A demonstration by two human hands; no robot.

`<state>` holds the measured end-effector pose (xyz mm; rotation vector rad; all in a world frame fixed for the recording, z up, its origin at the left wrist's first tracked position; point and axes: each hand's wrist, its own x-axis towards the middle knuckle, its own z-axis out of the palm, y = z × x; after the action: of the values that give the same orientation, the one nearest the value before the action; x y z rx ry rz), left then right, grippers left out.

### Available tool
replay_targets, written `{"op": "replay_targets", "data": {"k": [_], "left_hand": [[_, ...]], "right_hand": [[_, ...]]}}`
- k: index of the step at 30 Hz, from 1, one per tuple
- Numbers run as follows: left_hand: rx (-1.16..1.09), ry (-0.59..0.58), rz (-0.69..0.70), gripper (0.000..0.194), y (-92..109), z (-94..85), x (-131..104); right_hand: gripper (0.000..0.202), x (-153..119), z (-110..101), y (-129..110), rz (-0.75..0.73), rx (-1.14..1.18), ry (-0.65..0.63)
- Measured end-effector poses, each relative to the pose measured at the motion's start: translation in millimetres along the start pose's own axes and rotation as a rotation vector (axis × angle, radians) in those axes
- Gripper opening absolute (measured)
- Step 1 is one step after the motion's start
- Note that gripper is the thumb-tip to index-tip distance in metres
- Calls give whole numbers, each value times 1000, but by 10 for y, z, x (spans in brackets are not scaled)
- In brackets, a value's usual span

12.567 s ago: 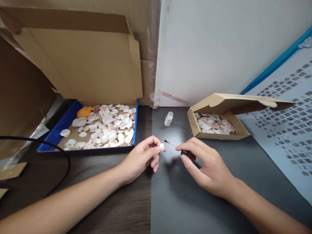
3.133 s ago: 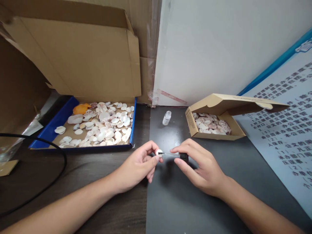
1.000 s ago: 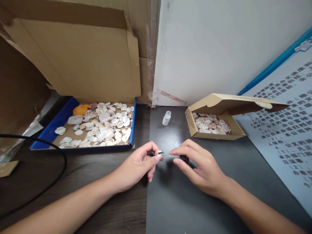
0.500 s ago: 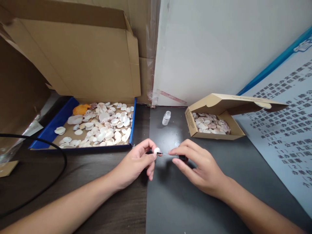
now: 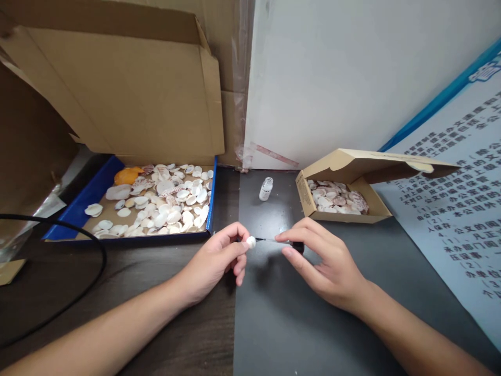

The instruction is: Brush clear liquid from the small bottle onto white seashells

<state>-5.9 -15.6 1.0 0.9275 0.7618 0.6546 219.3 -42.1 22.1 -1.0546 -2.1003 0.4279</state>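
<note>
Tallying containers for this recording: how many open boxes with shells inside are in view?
2. The larger blue-sided box is at left, beyond the left hand; the smaller cardboard box is at right, beyond the right hand. No other shows within the frame.

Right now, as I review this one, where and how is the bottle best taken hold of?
I'd take the bottle by its body, below the narrower neck, pinching opposite sides and coming from the front. It stands upright and uncapped, so holding low leaves the mouth untouched; the white panel rises behind it and the right-hand box flanks it.
</note>
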Motion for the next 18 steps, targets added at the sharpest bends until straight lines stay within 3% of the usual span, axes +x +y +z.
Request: {"op": "replay_targets", "data": {"k": [6,11,18], "left_hand": [[-21,7,5,27,12,19,6],[2,-23,-7,29,18,14,-2],[44,-28,-20,24,14,-5,-15]], "right_hand": [[13,2,6,0,20,-23,-11],[13,5,3,-17,-78,27,-15],[12,1,16,-26,-16,13,-1]]}}
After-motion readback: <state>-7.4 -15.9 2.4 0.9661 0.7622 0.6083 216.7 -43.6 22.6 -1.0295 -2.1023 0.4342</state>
